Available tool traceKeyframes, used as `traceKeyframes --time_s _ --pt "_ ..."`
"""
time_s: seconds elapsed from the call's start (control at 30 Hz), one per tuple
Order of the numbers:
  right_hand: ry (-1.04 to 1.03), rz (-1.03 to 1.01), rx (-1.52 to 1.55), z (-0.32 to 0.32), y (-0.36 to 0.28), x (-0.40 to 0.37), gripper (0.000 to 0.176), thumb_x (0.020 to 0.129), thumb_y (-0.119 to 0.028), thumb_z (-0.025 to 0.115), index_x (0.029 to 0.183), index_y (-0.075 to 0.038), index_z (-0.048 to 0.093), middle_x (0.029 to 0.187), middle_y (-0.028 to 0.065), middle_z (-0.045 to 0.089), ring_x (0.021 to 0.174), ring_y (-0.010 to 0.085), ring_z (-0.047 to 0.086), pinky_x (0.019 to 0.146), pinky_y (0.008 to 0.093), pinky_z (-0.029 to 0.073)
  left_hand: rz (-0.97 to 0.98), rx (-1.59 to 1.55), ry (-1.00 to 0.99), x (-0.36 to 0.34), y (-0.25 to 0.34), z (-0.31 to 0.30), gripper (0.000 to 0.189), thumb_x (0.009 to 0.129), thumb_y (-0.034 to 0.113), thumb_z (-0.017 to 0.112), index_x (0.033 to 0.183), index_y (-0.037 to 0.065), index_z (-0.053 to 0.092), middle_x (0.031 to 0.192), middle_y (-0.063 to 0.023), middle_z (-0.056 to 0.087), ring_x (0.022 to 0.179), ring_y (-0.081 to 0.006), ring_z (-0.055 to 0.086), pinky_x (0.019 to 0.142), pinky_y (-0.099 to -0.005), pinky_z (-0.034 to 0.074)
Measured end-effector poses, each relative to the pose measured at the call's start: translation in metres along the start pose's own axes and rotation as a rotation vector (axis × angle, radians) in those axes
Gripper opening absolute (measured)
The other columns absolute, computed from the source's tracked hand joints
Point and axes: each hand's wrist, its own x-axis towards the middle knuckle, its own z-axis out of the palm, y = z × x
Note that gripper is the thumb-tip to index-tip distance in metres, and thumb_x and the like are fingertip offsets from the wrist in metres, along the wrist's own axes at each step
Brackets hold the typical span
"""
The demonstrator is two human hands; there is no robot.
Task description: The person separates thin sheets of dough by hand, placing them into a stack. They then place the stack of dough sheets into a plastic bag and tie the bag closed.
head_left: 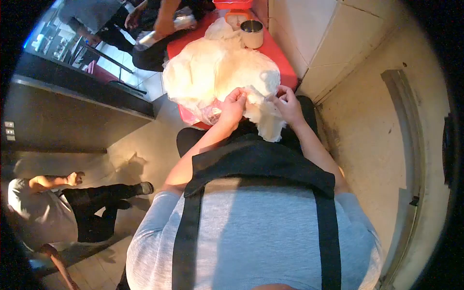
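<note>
A big, crumpled heap of thin white soft material point(208, 67) covers most of the red table point(288, 72). I cannot make out whether it is cloth, paper or something else. My left hand point(234, 105) pinches the near edge of it, fingertips together. To the right, my right hand point(288, 105) has its fingers curled and pressed together at the same white material. Between and below the hands, a loose flap of it hangs over my lap. Clear plastic point(210, 113) shows under the heap, left of my left hand.
A metal-lined mug point(252, 34) stands at the table's far right, beside an orange-rimmed kitchen scale point(238, 19) and a red container point(233, 4). A tiled wall point(302, 29) rises close on the right. Another person works across the table; one more person point(43, 208) walks at left.
</note>
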Motion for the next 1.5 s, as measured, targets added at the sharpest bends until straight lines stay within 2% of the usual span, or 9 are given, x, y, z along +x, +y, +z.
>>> traceKeyframes --time_s 0.23,0.67,0.77,0.97,1.17,1.33,1.43,1.47,1.5 --pt "-0.505 0.577 0.584 0.018 0.009 -0.015 0.026 0.082 -0.027 0.063 0.092 -0.003 0.062 0.084 0.0029 0.061 0.074 0.0113 0.056 0.066 0.0266 0.045 0.085 -0.012 -0.066 -0.01 0.01 0.003 0.011 0.091 0.014 0.048 0.09 0.006 0.056 0.068 0.0064 0.049 0.058 -0.0014 0.04 0.051 -0.0178 0.032" --pt "0.083 -0.367 -0.185 0.026 -0.066 0.014 0.019 0.09 -0.025 0.051 0.093 -0.007 0.049 0.079 0.0183 0.059 0.072 0.0345 0.061 0.058 0.041 0.046 0.33 0.479 0.29 0.008 0.011 -0.016 0.027 0.09 0.025 0.05 0.091 -0.002 0.055 0.073 -0.0175 0.058 0.066 -0.0209 0.054 0.063 -0.0336 0.044" --pt "0.206 -0.481 -0.139 0.02 -0.076 0.017 0.019 0.09 -0.025 0.051 0.095 -0.006 0.048 0.08 0.0191 0.059 0.073 0.0389 0.06 0.059 0.0439 0.045 0.416 0.458 0.338 0.006 0.027 -0.017 0.024 0.092 0.023 0.05 0.087 0.0 0.057 0.07 0.0001 0.055 0.068 -0.0071 0.047 0.062 -0.0238 0.041" --pt "0.38 -0.533 -0.069 0.017 -0.048 0.041 0.017 0.091 -0.022 0.05 0.093 -0.005 0.049 0.073 0.0119 0.058 0.058 0.0277 0.057 0.053 0.0361 0.044 0.439 0.451 0.328 0.004 0.043 -0.03 0.024 0.091 0.022 0.052 0.09 -0.002 0.057 0.075 -0.0086 0.06 0.069 -0.0105 0.049 0.066 -0.0275 0.043" --pt "0.277 -0.108 0.445 0.011 -0.051 0.047 0.02 0.092 -0.028 0.051 0.09 -0.008 0.05 0.069 -0.0031 0.048 0.06 0.0072 0.047 0.053 0.0238 0.041 0.451 0.358 0.327 0.01 0.052 -0.042 0.021 0.089 0.02 0.054 0.092 0.0 0.058 0.071 -0.001 0.057 0.069 -0.0086 0.05 0.066 -0.0255 0.043" --pt "0.205 -0.017 0.77 0.015 -0.099 0.06 0.023 0.092 -0.029 0.05 0.101 -0.007 0.049 0.084 0.0025 0.054 0.073 0.0112 0.053 0.062 0.0265 0.047 0.256 0.308 0.295 0.009 0.107 -0.043 0.027 0.086 0.023 0.059 0.106 0.005 0.054 0.071 0.0007 0.052 0.068 -0.0091 0.049 0.065 -0.024 0.043" --pt "-0.103 0.018 0.998 0.031 -0.065 0.064 0.036 0.091 -0.033 0.05 0.115 -0.006 0.045 0.109 0.0079 0.055 0.096 0.019 0.056 0.08 0.0331 0.049 -0.083 0.081 0.166 0.0 0.075 -0.036 0.054 0.087 0.034 0.055 0.13 0.008 0.038 0.112 -0.0087 0.053 0.099 -0.0206 0.052 0.085 -0.0315 0.043" --pt "-0.233 0.147 1.099 0.036 -0.054 0.057 0.047 0.091 -0.035 0.049 0.125 -0.005 0.04 0.121 0.0094 0.051 0.109 0.0238 0.052 0.091 0.0379 0.044 -0.057 0.189 -0.128 -0.007 0.055 -0.04 0.059 0.088 0.045 0.047 0.133 0.007 0.039 0.136 -0.0114 0.038 0.128 -0.0224 0.031 0.105 -0.0376 0.026" --pt "-0.178 0.303 1.09 0.056 -0.007 0.057 0.053 0.092 -0.035 0.048 0.132 -0.005 0.033 0.123 0.01 0.05 0.11 0.0244 0.051 0.095 0.0388 0.041 -0.03 0.088 -0.123 -0.001 0.009 -0.04 0.049 0.085 0.032 0.055 0.126 0.006 0.045 0.121 -0.0084 0.048 0.111 -0.019 0.042 0.093 -0.0339 0.035"
